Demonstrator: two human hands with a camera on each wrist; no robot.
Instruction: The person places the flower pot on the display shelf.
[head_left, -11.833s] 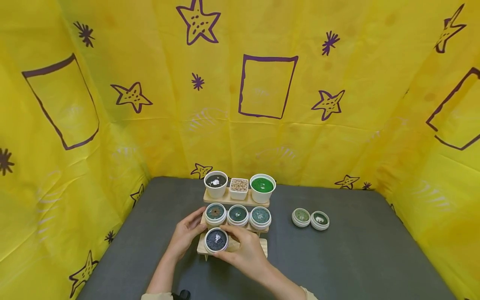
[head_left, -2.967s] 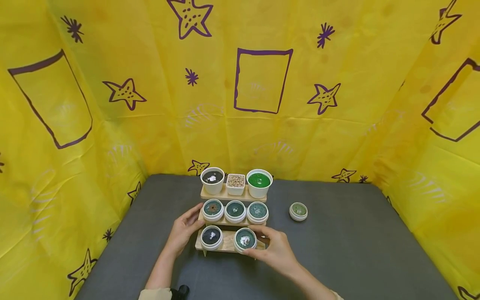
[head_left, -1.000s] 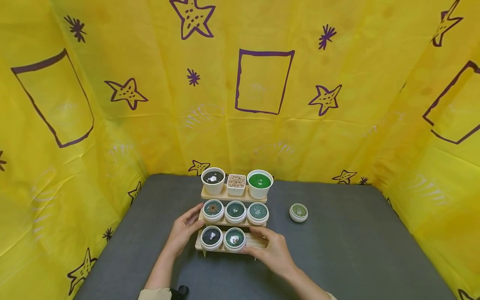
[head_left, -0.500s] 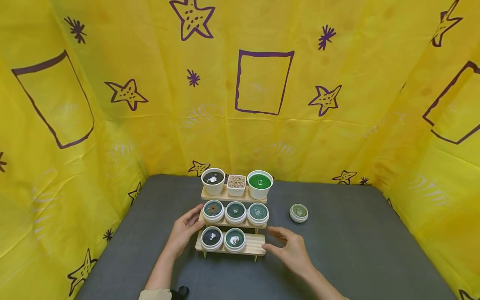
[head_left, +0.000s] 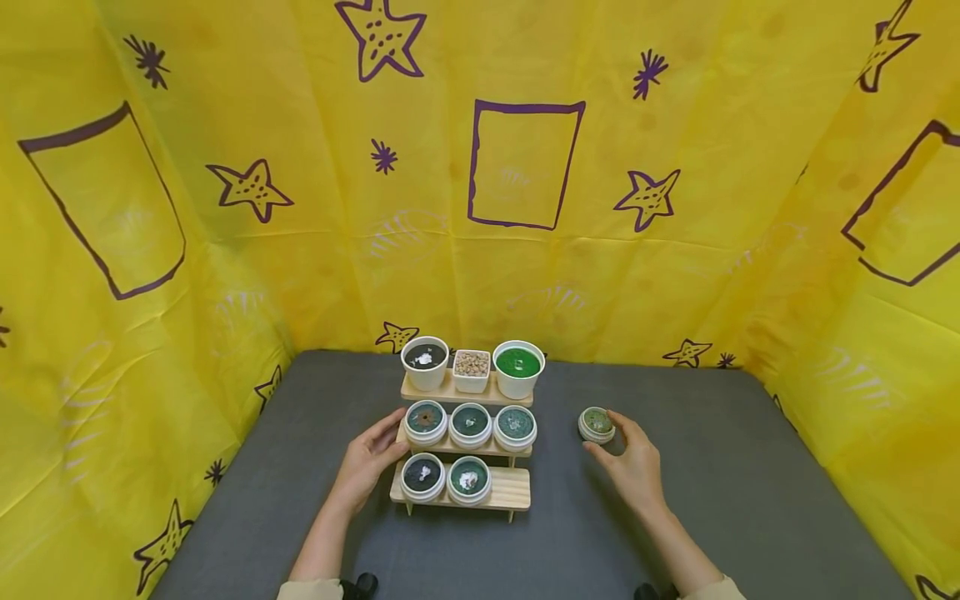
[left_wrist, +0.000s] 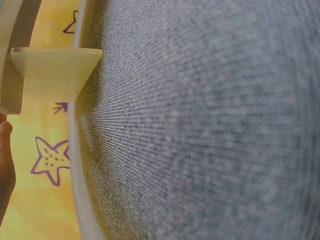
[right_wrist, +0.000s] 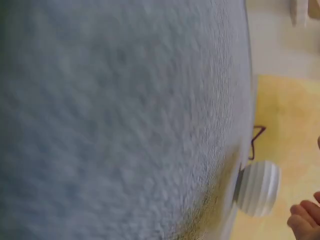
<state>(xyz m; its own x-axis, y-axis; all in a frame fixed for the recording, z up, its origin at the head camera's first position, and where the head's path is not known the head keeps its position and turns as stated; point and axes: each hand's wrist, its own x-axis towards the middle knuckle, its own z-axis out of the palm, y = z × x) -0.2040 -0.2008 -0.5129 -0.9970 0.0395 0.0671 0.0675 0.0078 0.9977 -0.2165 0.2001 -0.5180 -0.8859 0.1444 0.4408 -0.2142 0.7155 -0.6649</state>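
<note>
A three-tier wooden stand [head_left: 510, 490] bears white pots. My left hand [head_left: 363, 471] holds its middle tier by the left end, thumb in front and fingers behind. In the left wrist view part of that hand [left_wrist: 6, 170] shows below the wood. A small white ribbed pot with pale green filling [head_left: 597, 425] stands on the table right of the stand. Around its right side reaches my right hand [head_left: 633, 467], index finger at the rim and thumb in front. In the right wrist view the fingers [right_wrist: 306, 215] are spread apart from the pot [right_wrist: 259, 188].
The top tier carries a dark-filled cup [head_left: 426, 364], a square cup of grains [head_left: 472, 371] and a green-filled cup [head_left: 518, 368]. Three round pots line the middle tier. On the bottom tier sit a dark pot [head_left: 422, 477] and a teal pot [head_left: 469, 481]. Yellow cloth [head_left: 525, 283] encloses the grey table [head_left: 720, 500].
Earlier my right hand set the dark pot, then the teal pot, on the bottom tier and slid the teal one left. It has since let go and moved right to the pale green pot.
</note>
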